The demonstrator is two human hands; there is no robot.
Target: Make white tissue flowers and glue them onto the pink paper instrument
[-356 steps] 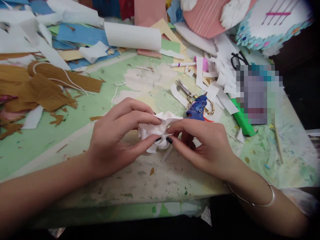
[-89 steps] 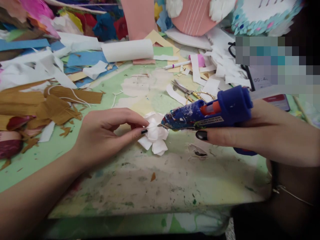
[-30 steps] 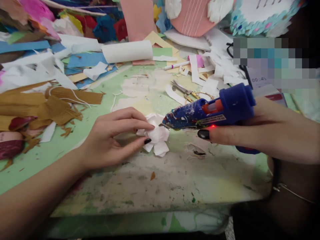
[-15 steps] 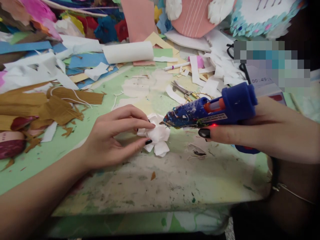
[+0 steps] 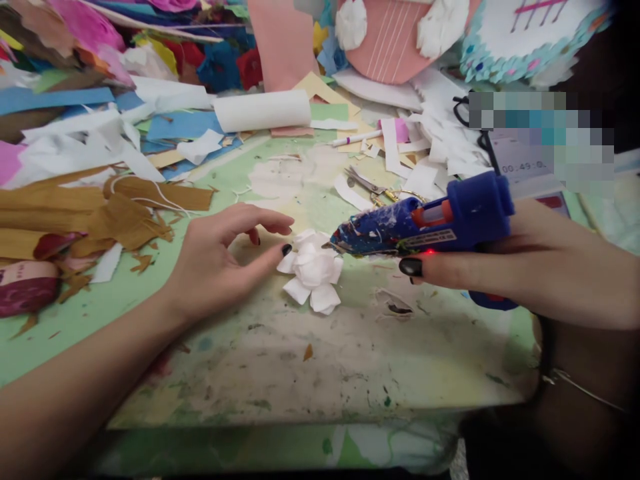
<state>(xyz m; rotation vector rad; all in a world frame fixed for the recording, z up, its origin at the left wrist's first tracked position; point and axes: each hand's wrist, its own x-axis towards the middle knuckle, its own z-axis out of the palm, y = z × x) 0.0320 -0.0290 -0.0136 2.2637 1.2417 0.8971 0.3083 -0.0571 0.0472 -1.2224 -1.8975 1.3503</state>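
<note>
A white paper flower (image 5: pixel 314 270) with layered petals lies on the stained green table (image 5: pixel 280 373). Just left of it is my left hand (image 5: pixel 220 257), fingers apart and curved, the thumb tip close to a petal. I cannot tell whether the thumb touches it. Nothing is held in that hand. My right hand (image 5: pixel 530 267) grips a blue glue gun (image 5: pixel 425 223), its body smeared with dried glue and a red light glowing underneath. The nozzle points left, at the flower's upper right petals.
Gold-handled scissors (image 5: pixel 375 187) lie behind the glue gun. A white paper roll (image 5: pixel 263 110), a white pen (image 5: pixel 355 138) and paper scraps spread across the back. Brown crepe paper (image 5: pixel 75 213) covers the left side. A phone (image 5: pixel 525 160) stands at right.
My left hand has let go of the flower and drawn back to the left, its fingers spreading. The glue gun stays almost in place beside the petals. The view has shifted slightly.
</note>
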